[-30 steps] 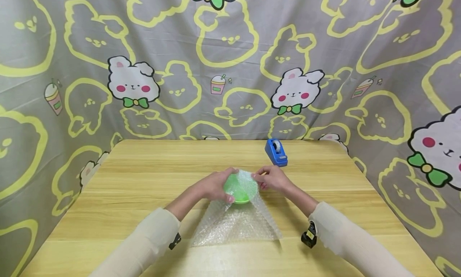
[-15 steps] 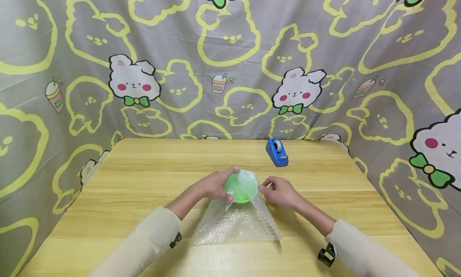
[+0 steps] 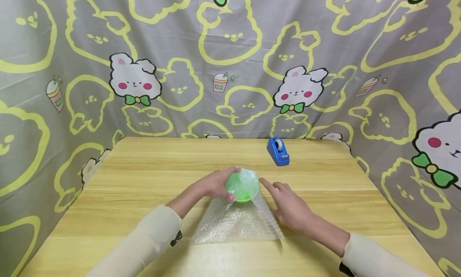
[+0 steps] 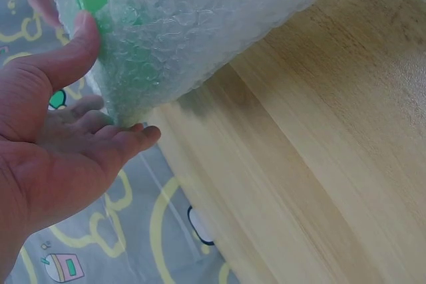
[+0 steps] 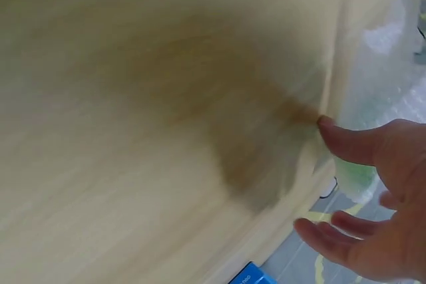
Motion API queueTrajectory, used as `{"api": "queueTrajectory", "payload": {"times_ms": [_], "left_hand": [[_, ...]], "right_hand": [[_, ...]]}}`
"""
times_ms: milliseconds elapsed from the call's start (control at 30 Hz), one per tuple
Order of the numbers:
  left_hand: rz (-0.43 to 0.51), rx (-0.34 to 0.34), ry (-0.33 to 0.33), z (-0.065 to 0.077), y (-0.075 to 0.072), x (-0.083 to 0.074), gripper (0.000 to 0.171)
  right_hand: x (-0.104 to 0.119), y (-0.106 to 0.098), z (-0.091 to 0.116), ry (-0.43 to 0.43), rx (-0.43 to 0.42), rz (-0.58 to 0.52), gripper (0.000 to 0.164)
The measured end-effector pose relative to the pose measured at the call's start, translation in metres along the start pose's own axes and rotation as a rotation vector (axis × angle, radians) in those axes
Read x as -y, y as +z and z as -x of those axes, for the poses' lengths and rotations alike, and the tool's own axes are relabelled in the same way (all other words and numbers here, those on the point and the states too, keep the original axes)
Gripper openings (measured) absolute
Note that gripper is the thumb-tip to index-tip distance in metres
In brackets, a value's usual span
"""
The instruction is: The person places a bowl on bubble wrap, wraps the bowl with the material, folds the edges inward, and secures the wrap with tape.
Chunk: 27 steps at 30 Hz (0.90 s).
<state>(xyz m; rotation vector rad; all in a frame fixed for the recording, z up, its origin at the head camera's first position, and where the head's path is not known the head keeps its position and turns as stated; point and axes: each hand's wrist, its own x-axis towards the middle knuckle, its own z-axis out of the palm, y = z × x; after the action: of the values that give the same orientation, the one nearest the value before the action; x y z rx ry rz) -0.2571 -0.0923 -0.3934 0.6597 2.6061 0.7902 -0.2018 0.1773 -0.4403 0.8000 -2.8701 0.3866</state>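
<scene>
A green bowl (image 3: pixel 244 196) sits near the middle of the table, partly covered by clear bubble wrap (image 3: pixel 239 229). The sheet folds over the bowl's sides and spreads toward the near edge. My left hand (image 3: pixel 217 185) holds the bowl and wrap from the left, thumb at the near rim and fingers at the far side. In the left wrist view, the thumb (image 4: pixel 81 44) presses on the wrap over the green. On the right, my right hand (image 3: pixel 291 208) has its fingers spread beside the wrap and holds nothing. Its thumb (image 5: pixel 349 143) is right at the wrap's edge in the right wrist view.
A blue tape dispenser (image 3: pixel 278 153) with a roll of tape stands toward the back right of the wooden table (image 3: pixel 162 161). A grey patterned curtain (image 3: pixel 180 41) hangs behind and along both sides of the table.
My right hand has let go of the wrap's upper right fold and moved down and to the right, its fingers spreading. The left hand keeps its hold in place.
</scene>
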Motion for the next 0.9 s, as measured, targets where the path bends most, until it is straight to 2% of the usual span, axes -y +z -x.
{"api": "queueTrajectory", "payload": {"times_ms": [100, 200, 400, 567, 700, 767, 900], "left_hand": [[-0.001, -0.001, 0.001, 0.001, -0.001, 0.000, 0.091], [-0.003, -0.004, -0.002, 0.001, 0.000, 0.001, 0.091], [-0.007, -0.005, -0.006, -0.001, 0.001, 0.002, 0.092], [-0.009, -0.006, -0.009, -0.001, 0.001, 0.001, 0.092], [-0.013, -0.006, -0.016, -0.001, 0.001, 0.000, 0.093], [-0.016, -0.005, -0.015, -0.001, 0.002, -0.001, 0.093], [-0.016, -0.006, -0.014, -0.002, 0.002, -0.002, 0.092]], "right_hand": [[0.000, 0.002, 0.004, -0.063, -0.040, 0.044, 0.100], [-0.001, 0.004, 0.006, -0.135, -0.081, 0.069, 0.091], [0.002, 0.008, 0.011, -0.231, -0.123, 0.067, 0.081], [0.007, 0.002, 0.012, -0.230, -0.116, 0.030, 0.089], [0.014, -0.005, 0.010, -0.185, -0.104, -0.032, 0.091], [0.016, -0.007, 0.008, -0.158, -0.118, -0.069, 0.082], [0.019, -0.012, 0.002, -0.102, -0.177, -0.192, 0.050]]}}
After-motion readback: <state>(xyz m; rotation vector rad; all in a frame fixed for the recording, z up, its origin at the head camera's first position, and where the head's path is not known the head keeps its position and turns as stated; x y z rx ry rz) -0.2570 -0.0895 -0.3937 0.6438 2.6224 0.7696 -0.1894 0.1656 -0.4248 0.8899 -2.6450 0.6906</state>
